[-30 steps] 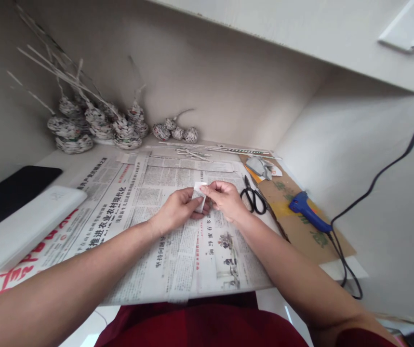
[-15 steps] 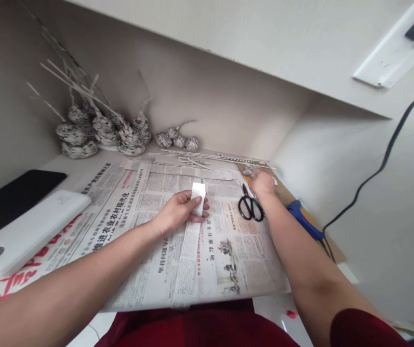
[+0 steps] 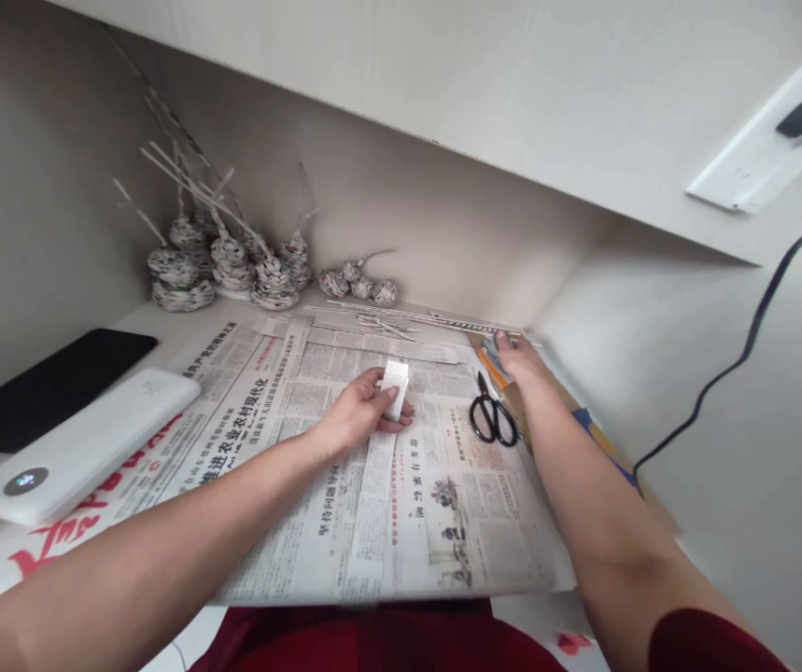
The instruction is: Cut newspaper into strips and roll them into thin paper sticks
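My left hand [image 3: 365, 411] is closed on a folded strip of newspaper [image 3: 394, 385], pinched between thumb and fingers above the newspaper sheet [image 3: 344, 485]. At the back right my right hand [image 3: 518, 358] has its fingers bent down over a small greyish thing, beside the ends of the thin rolled paper sticks [image 3: 435, 321]. What those fingers grip is mostly hidden. Black-handled scissors [image 3: 491, 418] lie on the newspaper, just left of my right forearm.
Woven paper gourds [image 3: 274, 280] stand at the back left, with smaller woven balls [image 3: 362, 285] beside them. A white power bank [image 3: 85, 439] and a black flat thing [image 3: 57, 383] lie left. A blue-and-yellow tool [image 3: 603, 443] rests on cardboard at right, near a cable [image 3: 743, 359].
The camera view has shifted, so the scene sits further right and lower. My right hand has moved slightly toward the ends of the paper sticks. My left hand keeps the folded strip.
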A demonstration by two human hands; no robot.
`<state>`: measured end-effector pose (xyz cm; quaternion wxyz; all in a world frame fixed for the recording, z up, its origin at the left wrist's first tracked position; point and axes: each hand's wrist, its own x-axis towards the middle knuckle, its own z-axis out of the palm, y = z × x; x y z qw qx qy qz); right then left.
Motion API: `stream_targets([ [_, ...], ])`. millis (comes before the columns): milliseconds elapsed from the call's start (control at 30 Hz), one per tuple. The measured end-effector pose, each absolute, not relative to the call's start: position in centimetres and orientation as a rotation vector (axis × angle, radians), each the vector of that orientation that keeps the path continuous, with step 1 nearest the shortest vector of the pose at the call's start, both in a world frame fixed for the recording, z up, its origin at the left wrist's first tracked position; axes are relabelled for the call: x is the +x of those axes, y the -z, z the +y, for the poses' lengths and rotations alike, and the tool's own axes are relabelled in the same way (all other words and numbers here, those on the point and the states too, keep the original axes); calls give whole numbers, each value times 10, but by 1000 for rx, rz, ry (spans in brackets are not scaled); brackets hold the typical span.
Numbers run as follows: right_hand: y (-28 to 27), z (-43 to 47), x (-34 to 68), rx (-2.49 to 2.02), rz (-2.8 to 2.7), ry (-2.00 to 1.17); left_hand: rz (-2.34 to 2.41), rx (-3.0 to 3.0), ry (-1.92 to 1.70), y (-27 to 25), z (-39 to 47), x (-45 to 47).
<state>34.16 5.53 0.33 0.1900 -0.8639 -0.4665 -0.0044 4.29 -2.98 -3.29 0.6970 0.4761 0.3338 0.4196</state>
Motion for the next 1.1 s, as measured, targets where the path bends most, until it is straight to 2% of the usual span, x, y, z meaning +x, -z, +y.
stream_targets([
  [100,-5,27,312,-2320,-1436,172,733,1089,-951,33,-30,43],
  [133,-4,16,298,-2183,-1586,134,732,1095,-955,33,-30,42],
  [167,-3,6,283,-2039,-1730,-65,731,1103,-956,34,-30,42],
  [267,2,-18,242,-1466,-1856,-999,722,1130,-943,34,-30,41],
  [300,4,-23,232,-1280,-1854,-1210,715,1138,-938,34,-30,40],
  [367,8,-29,219,-1084,-1764,-1368,703,1156,-925,34,-30,40],
  [733,32,-30,219,-1158,-1537,-1386,747,1247,-821,38,-36,42],
  [1100,26,-31,225,-1047,-1635,-1455,725,1188,-816,31,-35,41],
])
